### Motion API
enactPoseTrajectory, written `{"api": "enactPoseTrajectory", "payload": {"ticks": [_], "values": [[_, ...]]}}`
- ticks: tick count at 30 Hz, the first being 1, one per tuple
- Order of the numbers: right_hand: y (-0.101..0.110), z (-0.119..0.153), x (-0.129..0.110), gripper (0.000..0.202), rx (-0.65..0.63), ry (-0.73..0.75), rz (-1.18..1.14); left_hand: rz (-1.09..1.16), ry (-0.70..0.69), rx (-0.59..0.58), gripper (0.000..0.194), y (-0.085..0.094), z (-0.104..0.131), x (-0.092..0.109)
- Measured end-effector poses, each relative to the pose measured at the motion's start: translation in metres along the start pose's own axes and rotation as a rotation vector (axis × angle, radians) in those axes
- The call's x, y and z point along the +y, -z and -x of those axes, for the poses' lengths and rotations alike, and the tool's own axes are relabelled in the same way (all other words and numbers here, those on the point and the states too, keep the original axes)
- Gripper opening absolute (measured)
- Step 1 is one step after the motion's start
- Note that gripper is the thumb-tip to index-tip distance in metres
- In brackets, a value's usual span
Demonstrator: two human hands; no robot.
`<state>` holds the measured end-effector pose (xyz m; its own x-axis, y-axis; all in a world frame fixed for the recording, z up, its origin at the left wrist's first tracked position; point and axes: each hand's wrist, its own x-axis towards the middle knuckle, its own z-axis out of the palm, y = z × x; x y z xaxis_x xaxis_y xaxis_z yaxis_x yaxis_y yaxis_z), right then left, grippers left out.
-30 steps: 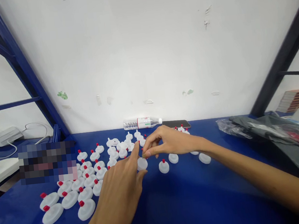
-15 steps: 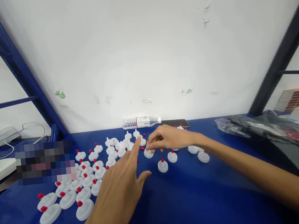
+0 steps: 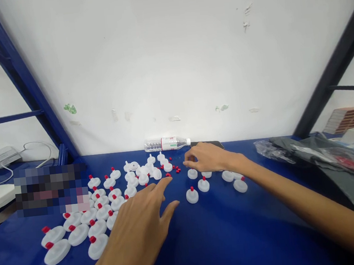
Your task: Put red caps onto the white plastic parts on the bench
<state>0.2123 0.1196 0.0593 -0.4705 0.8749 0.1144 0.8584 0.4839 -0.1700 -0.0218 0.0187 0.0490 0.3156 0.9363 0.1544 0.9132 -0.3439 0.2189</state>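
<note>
Place: apparently workshop | blue worktable (image 3: 225, 232) | metal uprights (image 3: 30, 89) | many red-capped white pieces (image 3: 79, 235)

Upright, red-capped white plastic discs (image 3: 98, 248) are crowding left of the left hand (image 3: 142, 220); beyond it I'm seeing bare-nozzled discs (image 3: 143, 180) lying jumbled. Loose red caps (image 3: 178, 170) are lying left of the right hand (image 3: 206, 156).

My right hand (image 3: 205, 157) partly hides a white disc (image 3: 192, 174) and a dark slab (image 3: 217, 144); a pixelated patch (image 3: 50, 190) is unreadable.
</note>
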Motion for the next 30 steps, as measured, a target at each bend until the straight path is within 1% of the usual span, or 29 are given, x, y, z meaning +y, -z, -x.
{"api": "enactPoseTrajectory", "payload": {"ticks": [2, 4, 7, 10, 12, 14, 15, 17, 19, 20, 23, 24, 27, 29, 30], "values": [[-0.004, -0.003, -0.001, 0.028, 0.079, -0.006, 0.009, 0.008, 0.015, 0.007, 0.045, 0.002, 0.0, -0.003], [-0.011, -0.008, -0.003, 0.025, 0.126, 0.031, -0.009, 0.023, 0.017, 0.029, 0.041, 0.006, -0.001, -0.008], [-0.023, -0.021, -0.007, 0.023, 0.126, 0.105, -0.055, 0.027, 0.035, 0.049, 0.039, 0.011, -0.003, -0.018], [-0.032, -0.039, -0.013, 0.026, 0.14, 0.119, -0.061, 0.022, 0.073, 0.06, 0.038, 0.015, -0.007, -0.027], [-0.035, -0.052, -0.017, 0.021, 0.155, 0.11, -0.061, 0.026, 0.082, 0.07, 0.037, 0.017, -0.009, -0.03], [-0.035, -0.061, -0.02, 0.012, 0.16, 0.105, -0.072, 0.037, 0.084, 0.076, 0.036, 0.017, -0.009, -0.031], [-0.033, -0.064, -0.021, 0.009, 0.16, 0.105, -0.082, 0.044, 0.088, 0.081, 0.036, 0.016, -0.008, -0.031], [-0.024, -0.063, -0.023, 0.009, 0.161, 0.113, -0.102, 0.065, 0.098, 0.111, 0.036, 0.014, -0.008, -0.03], [-0.01, -0.055, -0.028, 0.01, 0.165, 0.137, -0.166, 0.074, 0.099, 0.179, 0.04, 0.011, -0.008, -0.029], [-0.002, -0.049, -0.032, 0.012, 0.163, 0.159, -0.22, 0.07, 0.094, 0.224, 0.044, 0.009, -0.008, -0.029], [0.025, -0.028, -0.048, 0.015, 0.099, 0.281, -0.521, 0.071, 0.053, 0.336, 0.054, 0.005, -0.011, -0.027], [0.032, -0.021, -0.054, 0.017, 0.073, 0.329, -0.581, 0.088, 0.032, 0.354, 0.052, 0.005, -0.012, -0.027], [0.047, -0.01, -0.064, 0.024, 0.01, 0.432, -0.67, 0.146, -0.022, 0.367, 0.035, 0.007, -0.011, -0.025], [0.047, -0.012, -0.061, 0.026, -0.011, 0.439, -0.672, 0.146, -0.041, 0.381, 0.031, 0.01, -0.009, -0.024], [0.044, -0.015, -0.056, 0.025, -0.007, 0.414, -0.629, 0.136, -0.04, 0.381, 0.032, 0.012, -0.008, -0.024]]}}
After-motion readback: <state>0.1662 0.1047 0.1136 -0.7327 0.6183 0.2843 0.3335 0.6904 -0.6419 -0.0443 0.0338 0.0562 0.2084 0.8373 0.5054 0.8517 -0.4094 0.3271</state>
